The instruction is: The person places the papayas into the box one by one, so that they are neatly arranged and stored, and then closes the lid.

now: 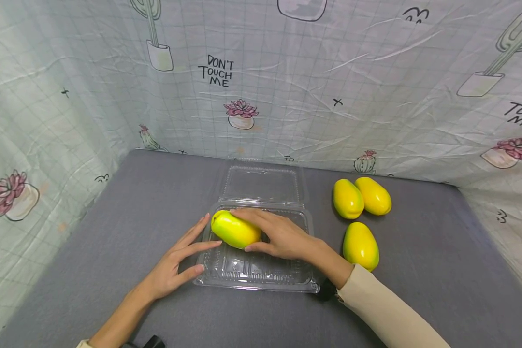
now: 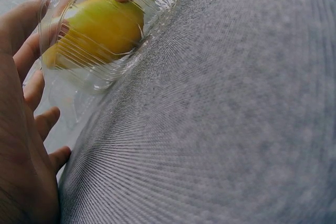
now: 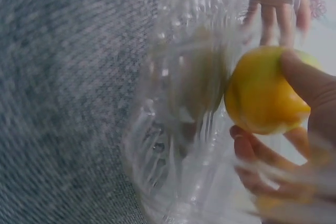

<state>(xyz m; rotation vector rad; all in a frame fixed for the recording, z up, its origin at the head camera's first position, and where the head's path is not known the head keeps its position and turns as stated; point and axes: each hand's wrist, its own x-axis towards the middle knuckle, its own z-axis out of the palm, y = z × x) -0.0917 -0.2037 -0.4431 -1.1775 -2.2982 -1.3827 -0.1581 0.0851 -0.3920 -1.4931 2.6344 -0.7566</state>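
Observation:
My right hand (image 1: 282,234) grips a yellow-green mango (image 1: 234,229), thumb on the near side and fingers over the far side. The mango lies sideways at the left part of a clear plastic clamshell box (image 1: 261,285), inside its base. The box's lid (image 1: 261,183) is folded back behind it. My left hand (image 1: 174,268) is spread at the box's left edge, fingers straight, fingertips right by the rim and the mango's left end. In the left wrist view the mango (image 2: 105,30) shows through the box wall. The right wrist view has the mango (image 3: 265,90) between thumb and fingers.
Three more mangoes lie right of the box: two side by side, one at the left (image 1: 348,199) and one at the right (image 1: 374,195), and a nearer one (image 1: 361,245) beside my right forearm. A grey cloth (image 1: 426,270) covers the table. A patterned curtain (image 1: 287,87) hangs behind and at both sides.

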